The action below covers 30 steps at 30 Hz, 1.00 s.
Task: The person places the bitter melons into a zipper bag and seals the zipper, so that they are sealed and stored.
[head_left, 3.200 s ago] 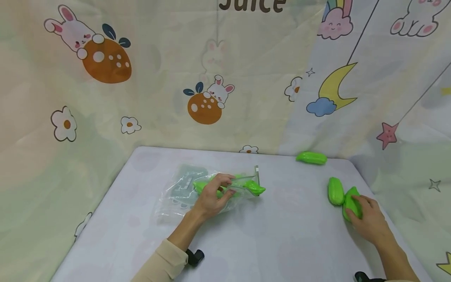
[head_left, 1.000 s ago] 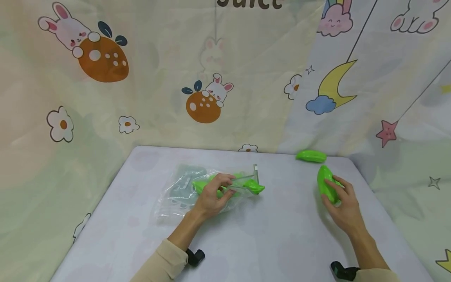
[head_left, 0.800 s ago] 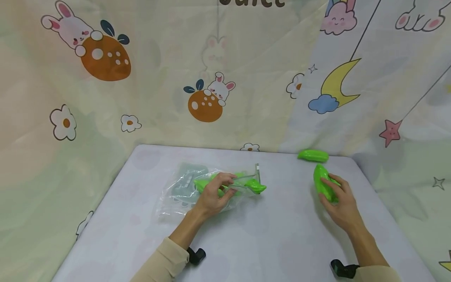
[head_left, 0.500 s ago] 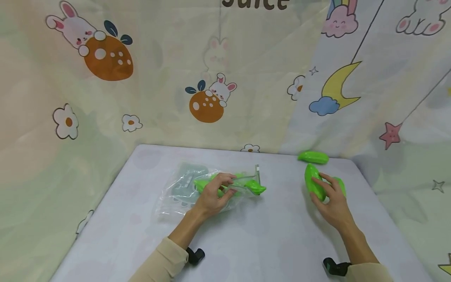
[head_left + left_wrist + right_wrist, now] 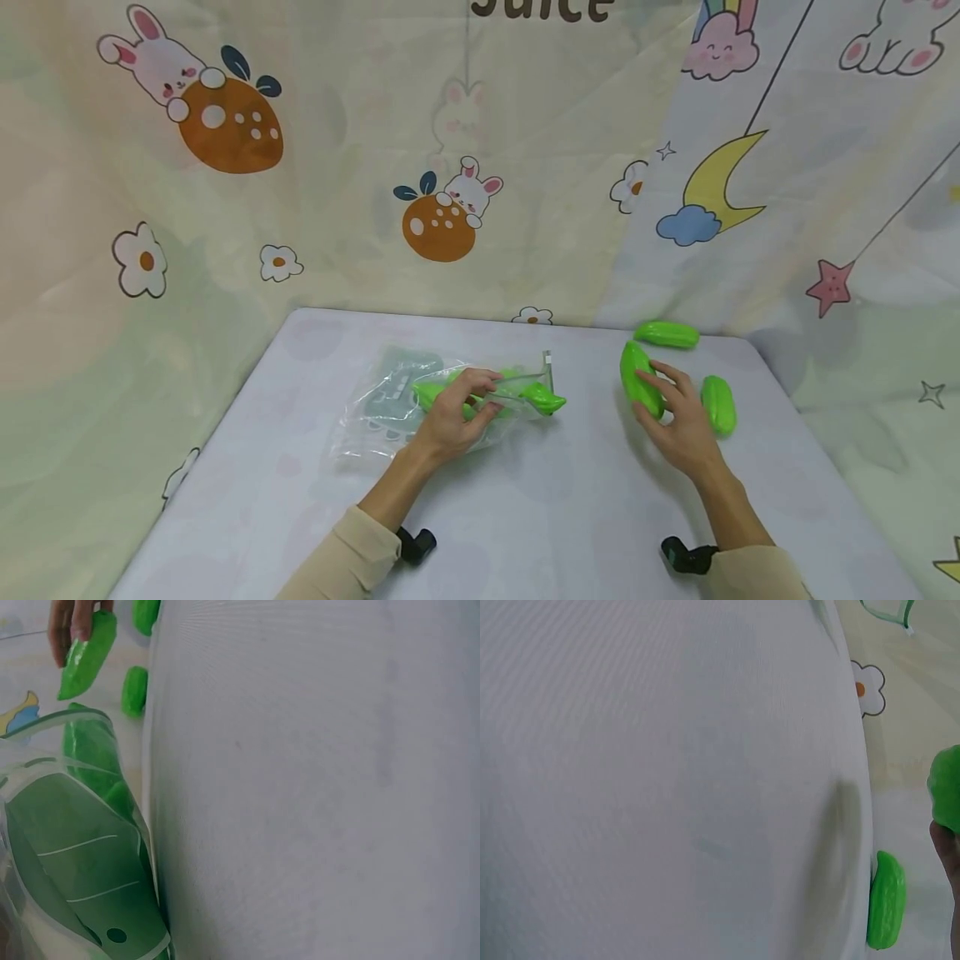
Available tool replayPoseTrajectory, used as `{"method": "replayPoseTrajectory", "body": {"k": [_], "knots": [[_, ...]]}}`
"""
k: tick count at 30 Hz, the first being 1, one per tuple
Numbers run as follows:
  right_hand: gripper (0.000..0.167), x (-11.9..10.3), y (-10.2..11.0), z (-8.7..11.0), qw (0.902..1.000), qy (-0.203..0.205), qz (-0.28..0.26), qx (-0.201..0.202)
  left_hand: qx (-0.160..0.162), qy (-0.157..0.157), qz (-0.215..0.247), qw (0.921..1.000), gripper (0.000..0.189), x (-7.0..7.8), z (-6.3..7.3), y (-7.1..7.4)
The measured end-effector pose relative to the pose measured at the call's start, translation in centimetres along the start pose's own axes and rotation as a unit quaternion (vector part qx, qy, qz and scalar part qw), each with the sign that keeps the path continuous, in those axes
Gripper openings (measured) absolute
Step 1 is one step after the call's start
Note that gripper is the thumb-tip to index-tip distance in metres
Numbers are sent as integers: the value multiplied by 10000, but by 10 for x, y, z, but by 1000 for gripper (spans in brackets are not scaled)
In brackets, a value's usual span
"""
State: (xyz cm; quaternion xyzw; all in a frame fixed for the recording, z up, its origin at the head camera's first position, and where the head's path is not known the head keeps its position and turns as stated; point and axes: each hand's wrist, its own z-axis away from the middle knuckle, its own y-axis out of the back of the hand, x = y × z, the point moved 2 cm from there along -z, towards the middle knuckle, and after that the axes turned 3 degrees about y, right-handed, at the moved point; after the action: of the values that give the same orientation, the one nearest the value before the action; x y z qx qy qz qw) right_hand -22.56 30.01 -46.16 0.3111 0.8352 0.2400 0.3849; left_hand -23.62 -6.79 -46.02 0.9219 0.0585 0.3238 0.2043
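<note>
My left hand point(image 5: 450, 417) grips the mouth of a clear zip bag point(image 5: 397, 387) with thumb and fingers, holding its edge raised. Green vegetable-shaped pieces point(image 5: 542, 398) lie inside; the left wrist view shows them behind the bag's green printed panel point(image 5: 82, 847). My right hand point(image 5: 686, 429) holds a glossy green toy vegetable point(image 5: 639, 379), long and cucumber-like, pinched between thumb and fingers. Its shadow falls on the table, clear of the toy. In the right wrist view only the held toy's bumpy end point(image 5: 946, 787) and part of a finger show.
One green toy vegetable point(image 5: 667, 335) lies at the table's back edge, behind the held one. Another point(image 5: 718, 406) lies right of my right hand. The white-covered table point(image 5: 562, 517) meets a printed cloth backdrop point(image 5: 555, 167). A black wrist device point(image 5: 686, 557) sits by each cuff.
My right hand has picked up a toy vegetable from the right side and carried it leftward, uncovering the one beside it. My left hand stays on the bag.
</note>
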Motion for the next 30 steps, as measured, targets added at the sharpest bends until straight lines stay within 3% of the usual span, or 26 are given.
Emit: {"method": "replayPoseTrajectory", "body": {"k": [22,30], "knots": [[52,-25,-32,-4,9959,-249,-712,-508,-41,32,-113,9999,31,3,0,0],[54,-31,-40,-3,9906,-121,-1105,-802,-76,64,-134,9999,30,4,0,-1]]}}
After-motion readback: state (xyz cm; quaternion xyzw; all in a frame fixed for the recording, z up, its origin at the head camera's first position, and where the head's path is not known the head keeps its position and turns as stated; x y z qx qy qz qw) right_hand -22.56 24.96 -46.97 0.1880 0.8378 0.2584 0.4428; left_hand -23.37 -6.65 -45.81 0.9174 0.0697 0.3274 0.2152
